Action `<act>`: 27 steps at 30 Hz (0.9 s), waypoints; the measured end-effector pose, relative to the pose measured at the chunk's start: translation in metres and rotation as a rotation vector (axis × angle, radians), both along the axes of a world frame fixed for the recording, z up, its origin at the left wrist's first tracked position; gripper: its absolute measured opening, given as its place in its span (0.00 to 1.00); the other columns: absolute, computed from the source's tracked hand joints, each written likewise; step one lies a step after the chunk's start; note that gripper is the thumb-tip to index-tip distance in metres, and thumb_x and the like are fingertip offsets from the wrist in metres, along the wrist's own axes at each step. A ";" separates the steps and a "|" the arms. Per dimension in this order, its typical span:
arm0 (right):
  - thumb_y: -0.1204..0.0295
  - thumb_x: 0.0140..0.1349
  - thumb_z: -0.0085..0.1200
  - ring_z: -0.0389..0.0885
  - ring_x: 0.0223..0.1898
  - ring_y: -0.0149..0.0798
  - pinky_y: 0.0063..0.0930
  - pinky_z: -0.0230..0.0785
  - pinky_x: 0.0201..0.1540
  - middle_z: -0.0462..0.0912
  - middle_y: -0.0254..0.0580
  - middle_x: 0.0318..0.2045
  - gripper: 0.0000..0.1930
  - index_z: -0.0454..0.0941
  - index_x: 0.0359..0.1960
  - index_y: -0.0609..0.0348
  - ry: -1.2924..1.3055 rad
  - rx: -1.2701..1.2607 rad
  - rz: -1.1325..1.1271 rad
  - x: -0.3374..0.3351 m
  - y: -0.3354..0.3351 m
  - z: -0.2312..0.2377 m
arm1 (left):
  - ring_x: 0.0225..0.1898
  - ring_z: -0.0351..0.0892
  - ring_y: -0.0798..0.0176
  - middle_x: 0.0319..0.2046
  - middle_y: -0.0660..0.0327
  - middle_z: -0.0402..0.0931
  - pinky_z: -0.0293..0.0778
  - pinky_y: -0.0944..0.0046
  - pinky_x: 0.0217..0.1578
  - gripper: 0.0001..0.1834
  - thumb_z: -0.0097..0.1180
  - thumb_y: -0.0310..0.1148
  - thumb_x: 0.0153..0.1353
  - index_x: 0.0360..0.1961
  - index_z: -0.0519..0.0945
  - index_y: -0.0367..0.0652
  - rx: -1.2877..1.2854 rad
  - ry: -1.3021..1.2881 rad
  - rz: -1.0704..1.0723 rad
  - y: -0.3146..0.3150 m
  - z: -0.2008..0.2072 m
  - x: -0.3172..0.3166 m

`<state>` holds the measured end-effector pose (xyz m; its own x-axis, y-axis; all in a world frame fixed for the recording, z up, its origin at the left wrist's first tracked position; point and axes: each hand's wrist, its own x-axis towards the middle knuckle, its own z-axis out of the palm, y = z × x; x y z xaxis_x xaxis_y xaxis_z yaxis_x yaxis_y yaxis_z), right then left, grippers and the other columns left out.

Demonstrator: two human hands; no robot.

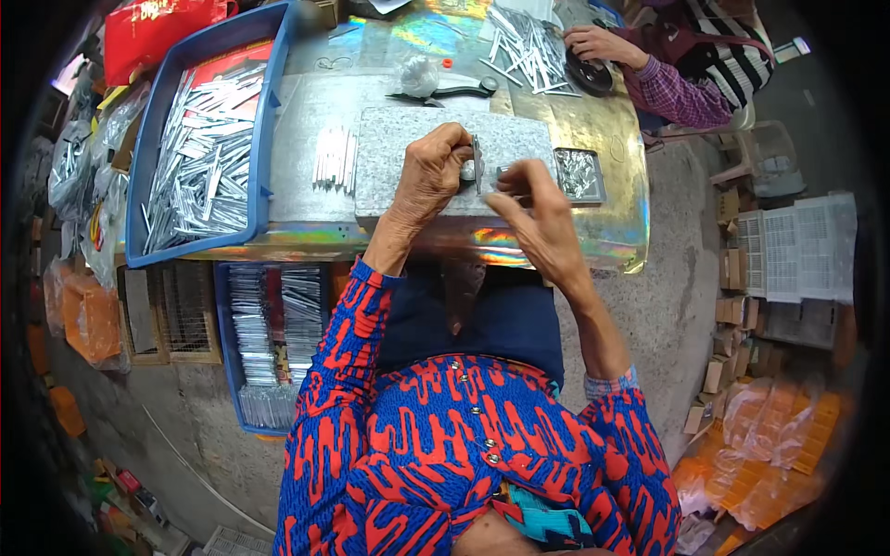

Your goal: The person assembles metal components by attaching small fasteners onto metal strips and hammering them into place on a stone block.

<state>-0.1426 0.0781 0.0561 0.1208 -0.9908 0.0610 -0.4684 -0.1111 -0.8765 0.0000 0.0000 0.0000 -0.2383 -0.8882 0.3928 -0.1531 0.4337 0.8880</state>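
Note:
A speckled grey stone slab (389,139) lies on the table in front of me. Over it my left hand (436,162) is closed in a pinch, holding a thin metal strip (477,165) upright. A small dark metal piece (467,172) shows right beside the strip; its kind is unclear. My right hand (542,222), slightly blurred, is to the right of the strip, its thumb and fingers apart with nothing visible between them. A row of slim silver metal strips (335,159) lies along the slab's left side. By its right side is a shallow dark tray (594,193) with small shiny parts.
A blue bin (266,139) full of loose metal strips stands at left. Dark-handled pliers (464,91) and a clear plastic bundle (419,76) lie behind the slab. At far right, a co-worker's hand (603,44) is near another strip pile (528,51). A blue crate (225,343) sits below the table.

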 end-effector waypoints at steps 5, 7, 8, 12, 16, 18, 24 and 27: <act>0.64 0.56 0.54 0.75 0.28 0.39 0.29 0.68 0.27 0.74 0.49 0.27 0.16 0.67 0.35 0.66 0.487 -0.203 -0.239 -0.040 0.040 -0.017 | 0.29 0.77 0.71 0.25 0.60 0.77 0.71 0.72 0.30 0.03 0.49 0.17 0.52 0.25 0.71 0.35 -0.040 0.032 0.004 0.004 -0.002 -0.001; 0.64 0.57 0.53 0.73 0.22 0.36 0.26 0.66 0.23 0.73 0.45 0.23 0.16 0.67 0.35 0.65 0.280 0.081 -0.276 -0.044 0.051 -0.024 | 0.29 0.77 0.70 0.25 0.59 0.77 0.72 0.72 0.30 0.03 0.49 0.17 0.52 0.25 0.71 0.35 -0.069 0.018 -0.008 0.003 -0.001 -0.002; 0.63 0.58 0.51 0.71 0.20 0.32 0.24 0.65 0.22 0.71 0.41 0.20 0.15 0.67 0.35 0.65 0.067 0.207 -0.256 -0.047 0.054 -0.030 | 0.30 0.78 0.70 0.24 0.59 0.76 0.72 0.72 0.30 0.03 0.49 0.17 0.51 0.25 0.71 0.34 -0.099 0.002 -0.013 0.002 0.000 -0.003; 0.62 0.62 0.47 0.65 0.16 0.23 0.18 0.59 0.17 0.66 0.29 0.15 0.14 0.68 0.35 0.63 -0.938 0.619 -0.164 -0.041 0.054 -0.030 | 0.30 0.78 0.68 0.24 0.59 0.76 0.72 0.72 0.30 0.03 0.49 0.17 0.51 0.25 0.71 0.34 -0.098 -0.006 -0.001 0.004 0.001 0.000; 0.64 0.64 0.44 0.62 0.17 0.21 0.15 0.55 0.17 0.64 0.27 0.16 0.14 0.70 0.35 0.65 -0.517 0.461 -0.317 -0.033 0.052 -0.004 | 0.30 0.78 0.68 0.24 0.58 0.76 0.72 0.71 0.30 0.03 0.49 0.17 0.51 0.25 0.70 0.34 -0.116 -0.006 -0.003 0.003 -0.002 0.000; 0.66 0.63 0.45 0.62 0.17 0.22 0.16 0.54 0.17 0.65 0.29 0.16 0.13 0.70 0.35 0.66 -0.330 0.228 -0.282 -0.027 0.046 0.000 | 0.30 0.78 0.68 0.24 0.59 0.76 0.72 0.71 0.30 0.03 0.49 0.17 0.51 0.25 0.70 0.34 -0.108 0.006 -0.011 0.003 -0.001 -0.001; 0.75 0.61 0.45 0.67 0.20 0.27 0.23 0.59 0.20 0.70 0.40 0.20 0.09 0.70 0.40 0.69 0.168 -0.420 -0.206 -0.013 0.044 0.064 | 0.29 0.77 0.69 0.23 0.59 0.76 0.70 0.71 0.30 0.03 0.50 0.18 0.52 0.24 0.71 0.35 -0.074 0.013 -0.004 0.005 -0.002 0.003; 0.73 0.63 0.43 0.64 0.18 0.21 0.18 0.56 0.18 0.70 0.26 0.19 0.08 0.71 0.37 0.65 -0.013 -0.653 -0.303 -0.011 0.048 0.043 | 0.27 0.76 0.69 0.23 0.60 0.76 0.70 0.71 0.29 0.03 0.49 0.18 0.52 0.24 0.71 0.35 -0.076 0.032 0.004 0.004 -0.002 0.003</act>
<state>-0.1537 0.1261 0.0987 -0.1587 -0.7412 0.6522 -0.5517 -0.4813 -0.6811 0.0033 0.0044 -0.0019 -0.2211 -0.8565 0.4664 -0.1271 0.4994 0.8570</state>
